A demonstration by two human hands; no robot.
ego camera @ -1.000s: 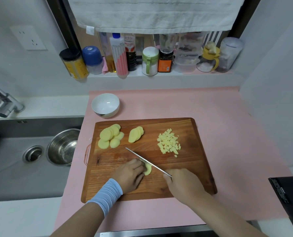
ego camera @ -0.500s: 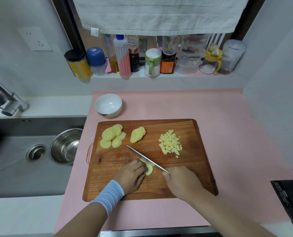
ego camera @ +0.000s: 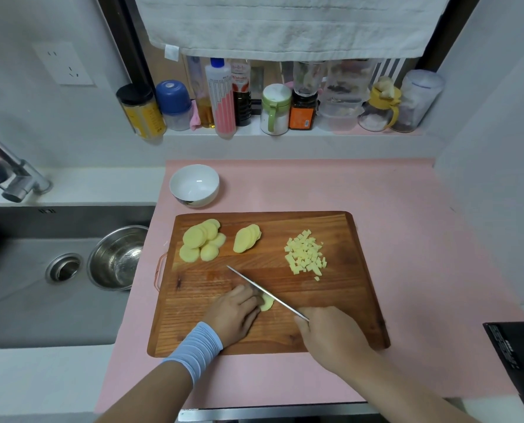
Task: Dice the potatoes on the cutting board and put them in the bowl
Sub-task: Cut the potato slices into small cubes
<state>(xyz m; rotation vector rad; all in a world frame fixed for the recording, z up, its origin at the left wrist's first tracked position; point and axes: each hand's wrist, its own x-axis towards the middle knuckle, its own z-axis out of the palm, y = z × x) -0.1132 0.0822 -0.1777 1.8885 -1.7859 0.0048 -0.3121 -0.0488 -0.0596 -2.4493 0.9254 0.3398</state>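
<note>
A wooden cutting board [ego camera: 340,303] lies on the pink mat. My left hand [ego camera: 234,315], in a blue wristband, holds a small stack of potato slices [ego camera: 267,303] near the board's front with curled fingers. My right hand [ego camera: 331,334] grips the handle of a knife [ego camera: 263,291], whose blade lies against those slices and points to the far left. Two groups of potato slices [ego camera: 201,244] [ego camera: 247,238] lie at the board's far left. A pile of diced potato [ego camera: 306,254] sits at the far right. The white bowl [ego camera: 194,185] stands empty behind the board.
A sink [ego camera: 16,270] to the left holds a steel bowl [ego camera: 117,257]; a tap [ego camera: 13,178] hangs over it. Bottles and jars [ego camera: 272,108] line the window ledge under a hanging towel [ego camera: 285,22]. A black object [ego camera: 520,358] sits at the right front.
The knife blade has shifted slightly left across the held slices, with both hands staying at the board's front. The view has drifted a little.
</note>
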